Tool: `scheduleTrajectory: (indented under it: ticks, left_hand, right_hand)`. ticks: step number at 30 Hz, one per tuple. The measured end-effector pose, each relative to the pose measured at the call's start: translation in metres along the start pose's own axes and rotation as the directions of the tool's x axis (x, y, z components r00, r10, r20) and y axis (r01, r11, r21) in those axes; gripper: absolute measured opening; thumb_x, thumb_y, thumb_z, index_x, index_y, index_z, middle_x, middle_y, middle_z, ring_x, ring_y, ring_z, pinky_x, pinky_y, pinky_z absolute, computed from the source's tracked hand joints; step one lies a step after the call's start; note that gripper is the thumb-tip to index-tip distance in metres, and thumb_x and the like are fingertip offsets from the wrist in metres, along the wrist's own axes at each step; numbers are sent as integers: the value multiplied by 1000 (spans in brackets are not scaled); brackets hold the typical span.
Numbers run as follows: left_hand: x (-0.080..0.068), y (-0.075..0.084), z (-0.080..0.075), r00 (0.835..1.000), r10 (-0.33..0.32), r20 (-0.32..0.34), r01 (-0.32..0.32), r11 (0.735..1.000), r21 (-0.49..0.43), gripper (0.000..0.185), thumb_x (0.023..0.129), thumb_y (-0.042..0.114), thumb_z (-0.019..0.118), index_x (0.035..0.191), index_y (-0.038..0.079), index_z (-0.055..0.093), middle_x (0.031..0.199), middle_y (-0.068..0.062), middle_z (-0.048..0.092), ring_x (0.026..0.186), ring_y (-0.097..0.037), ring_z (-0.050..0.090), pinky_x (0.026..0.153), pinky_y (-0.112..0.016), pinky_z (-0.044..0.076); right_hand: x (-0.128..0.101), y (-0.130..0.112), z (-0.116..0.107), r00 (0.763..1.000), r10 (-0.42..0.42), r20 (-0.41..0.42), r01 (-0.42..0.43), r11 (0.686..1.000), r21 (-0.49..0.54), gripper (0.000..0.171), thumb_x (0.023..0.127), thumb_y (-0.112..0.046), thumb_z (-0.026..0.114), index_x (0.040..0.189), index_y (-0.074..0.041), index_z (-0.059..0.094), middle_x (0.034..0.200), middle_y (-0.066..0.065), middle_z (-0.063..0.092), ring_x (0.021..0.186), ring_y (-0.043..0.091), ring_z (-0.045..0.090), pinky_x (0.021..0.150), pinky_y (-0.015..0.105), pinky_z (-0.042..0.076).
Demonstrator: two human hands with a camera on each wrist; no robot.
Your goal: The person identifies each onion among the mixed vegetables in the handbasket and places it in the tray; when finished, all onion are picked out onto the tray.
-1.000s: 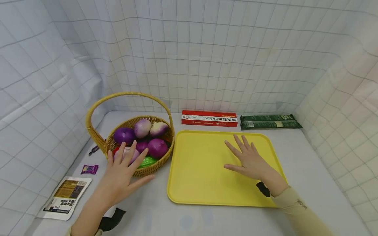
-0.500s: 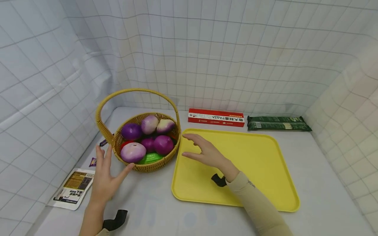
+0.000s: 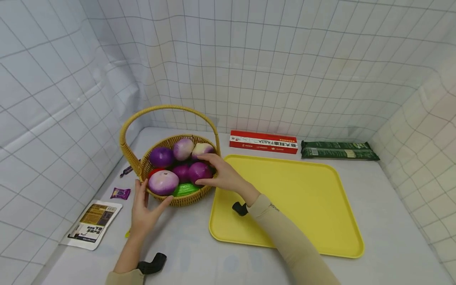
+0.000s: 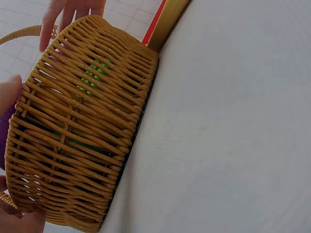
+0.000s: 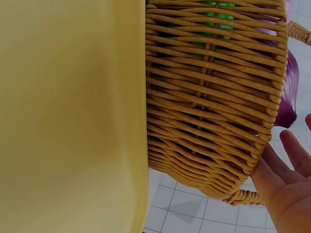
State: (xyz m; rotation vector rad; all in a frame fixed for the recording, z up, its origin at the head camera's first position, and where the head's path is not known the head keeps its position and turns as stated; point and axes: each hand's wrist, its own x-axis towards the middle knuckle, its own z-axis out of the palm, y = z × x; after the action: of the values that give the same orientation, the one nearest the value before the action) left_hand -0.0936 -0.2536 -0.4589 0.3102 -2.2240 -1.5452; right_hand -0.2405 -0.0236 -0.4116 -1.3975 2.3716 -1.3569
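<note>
A wicker basket (image 3: pixel 185 199) with a tall handle holds several purple and white onions and something green. My left hand (image 3: pixel 149 196) rests against its front left wall, fingers straight, thumb on the weave; its edge (image 4: pixel 8 94) shows beside the basket (image 4: pixel 82 131). My right hand (image 3: pixel 213 174) reaches over the right rim, fingers spread around a dark purple onion (image 3: pixel 198 171), thumb below, fingers above. In the right wrist view the right hand (image 5: pixel 286 179) looks straight-fingered beside the basket (image 5: pixel 214 107) and the onion (image 5: pixel 289 97).
A yellow tray (image 3: pixel 295 198) lies right of the basket, touching it. Behind it lie a red pasta box (image 3: pixel 263 141) and green packets (image 3: pixel 338 150). At the left lie a purple wrapper (image 3: pixel 120 193) and a printed packet (image 3: pixel 93 223). Checked cloth walls enclose the table.
My right hand has left the tray and moved left into the basket over the dark purple onion. My left hand has shifted from above the basket to its front left wall.
</note>
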Motion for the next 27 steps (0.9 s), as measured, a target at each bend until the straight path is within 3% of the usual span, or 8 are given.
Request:
scheduleTrajectory:
  ticks: [7, 13, 18, 23, 25, 27]
  left_hand:
    - [-2, -2, 3, 1000, -12, -19, 13, 1000, 13, 87, 80, 14, 75, 149, 4, 22, 157, -8, -2, 141, -19, 12, 112, -33, 20]
    - [-3, -1, 4, 999, 8, -31, -8, 1000, 6, 87, 80, 12, 76, 148, 4, 22, 157, -9, 0, 141, -18, 13, 111, -29, 21]
    - [-2, -2, 6, 1000, 10, -21, -9, 1000, 10, 88, 81, 11, 74, 149, 3, 19, 156, -9, -2, 141, -21, 10, 112, -34, 19]
    - [-3, 0, 5, 1000, 0, -22, 0, 1000, 29, 88, 80, 12, 75, 149, 3, 20, 156, -9, -1, 141, -20, 9, 112, -34, 20]
    - [-4, 1, 5, 1000, 4, -26, -3, 1000, 30, 87, 80, 12, 75, 148, 2, 21, 156, -10, -1, 141, -20, 9, 111, -29, 20]
    - [-7, 12, 4, 1000, -4, -27, 5, 1000, 30, 86, 81, 10, 74, 148, 0, 22, 156, -12, 0, 141, -21, 9, 110, -25, 21]
  right_hand:
    - [11, 4, 4, 997, 31, 76, -23, 994, -105, 77, 75, -37, 79, 139, -12, 44, 140, 0, 42, 124, 12, 40, 104, 28, 36]
    - [12, 6, 6, 991, 92, 99, -75, 983, -168, 74, 74, -41, 78, 136, -15, 48, 136, 1, 48, 120, 14, 46, 102, 27, 39]
    - [7, 9, 8, 1000, 11, -25, -13, 996, -92, 67, 72, -35, 81, 130, -17, 55, 132, -2, 52, 121, 13, 44, 101, 28, 39]
    - [-6, 12, 4, 976, -83, -202, 102, 991, 85, 64, 70, -19, 84, 127, -14, 56, 131, 0, 51, 118, 14, 46, 96, 29, 44]
    - [-13, 9, -2, 966, -74, -249, 113, 983, 145, 62, 70, -12, 83, 126, -9, 56, 133, 7, 48, 117, 18, 48, 94, 32, 46]
    - [-20, 8, -10, 955, -40, -293, 104, 973, 208, 62, 72, -10, 82, 128, -8, 54, 136, 12, 44, 118, 22, 48, 94, 35, 47]
